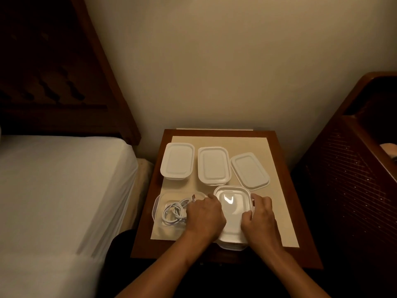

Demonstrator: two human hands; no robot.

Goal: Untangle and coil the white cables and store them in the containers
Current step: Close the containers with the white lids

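Observation:
A coiled white cable (174, 212) lies inside an open clear container (158, 204) at the near left of the mat. To its right stands a lidded white container (233, 214). My left hand (204, 216) grips that container's left edge, fingers curled over the lid's rim. On the opposite edge my right hand (258, 216) holds the lid, thumb on top of it and fingers wrapped round the side. Along the back of the mat sit two closed white containers (177, 161) (213, 165), and a loose lid (250, 169) lies at the back right.
Everything rests on a beige mat (277, 211) on a small wooden bedside table (285, 151) against the wall. A bed with a white sheet (60, 186) is close on the left. A dark wooden woven-panel furniture piece (354, 168) stands on the right.

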